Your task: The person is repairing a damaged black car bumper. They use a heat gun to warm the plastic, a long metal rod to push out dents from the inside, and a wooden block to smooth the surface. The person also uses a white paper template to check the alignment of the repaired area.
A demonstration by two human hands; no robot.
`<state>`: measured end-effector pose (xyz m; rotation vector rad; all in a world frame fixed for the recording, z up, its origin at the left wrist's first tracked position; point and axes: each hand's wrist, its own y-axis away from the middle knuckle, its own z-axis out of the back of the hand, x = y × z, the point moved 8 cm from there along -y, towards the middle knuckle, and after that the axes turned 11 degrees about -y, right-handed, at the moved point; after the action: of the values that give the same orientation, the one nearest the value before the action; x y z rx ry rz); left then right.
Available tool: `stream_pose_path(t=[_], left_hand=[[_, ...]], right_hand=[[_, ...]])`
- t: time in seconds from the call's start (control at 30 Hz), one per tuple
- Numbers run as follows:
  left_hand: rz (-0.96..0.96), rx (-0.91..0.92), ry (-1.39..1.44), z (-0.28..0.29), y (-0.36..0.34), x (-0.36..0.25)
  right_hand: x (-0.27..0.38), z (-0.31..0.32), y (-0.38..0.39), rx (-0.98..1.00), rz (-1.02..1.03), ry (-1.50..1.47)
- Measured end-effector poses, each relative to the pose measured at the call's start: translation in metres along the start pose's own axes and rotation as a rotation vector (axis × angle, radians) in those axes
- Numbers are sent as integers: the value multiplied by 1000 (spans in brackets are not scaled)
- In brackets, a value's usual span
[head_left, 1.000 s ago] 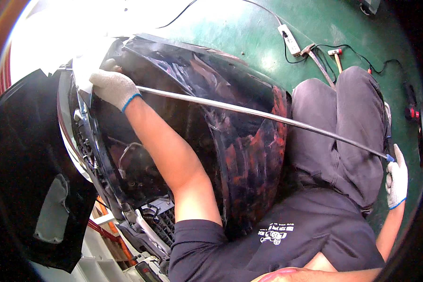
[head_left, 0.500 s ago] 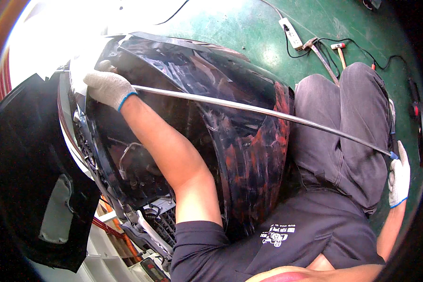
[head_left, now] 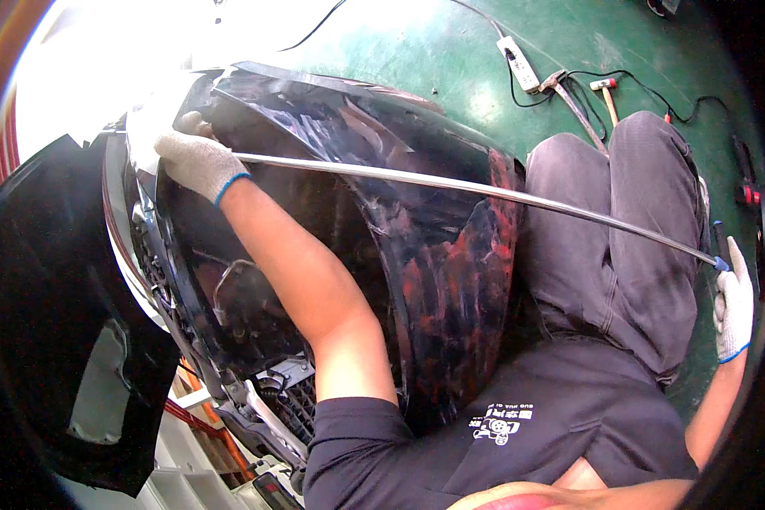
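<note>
- A long shiny metal rod [head_left: 450, 182] slants across the middle of the view, from the left hand down to the right hand, passing in front of the dark panel and the person's thighs.
- A blue end piece [head_left: 722, 264] caps the rod beside the right hand.
- The left hand [head_left: 197, 161], in a pale knit glove with a blue cuff, is at the rod's upper end; its fingers reach into glare by the panel's edge, and I cannot tell whether they close on the rod.
- The right hand [head_left: 733, 306], gloved alike, touches the blue end piece: one finger points straight out past it, the others look bent, and whether they grip it I cannot tell.
- Beneath the rod curves a dark panel [head_left: 450, 280] with scraped, reddish patches.
- Grey trousers [head_left: 569, 246] show bent knees to the right of the panel.
- Beyond the knees, on the green floor [head_left: 450, 59], lie a white power strip [head_left: 518, 64], a hammer [head_left: 574, 110], a red-ended mallet [head_left: 608, 98] and a black cable [head_left: 637, 89].
- At far left stands another black panel [head_left: 68, 255] bearing a grey patch [head_left: 102, 382].
</note>
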<state>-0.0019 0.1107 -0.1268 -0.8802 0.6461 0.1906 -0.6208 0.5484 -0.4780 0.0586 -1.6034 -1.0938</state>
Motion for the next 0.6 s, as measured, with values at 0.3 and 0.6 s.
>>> stream_pose_path(t=[0.3, 0.6], left_hand=[[56, -9, -23, 1, 1, 6], [76, -34, -17, 0, 3, -1]], right_hand=[[-2, 6, 0, 20, 16, -11], [14, 5, 4, -7, 37, -16]])
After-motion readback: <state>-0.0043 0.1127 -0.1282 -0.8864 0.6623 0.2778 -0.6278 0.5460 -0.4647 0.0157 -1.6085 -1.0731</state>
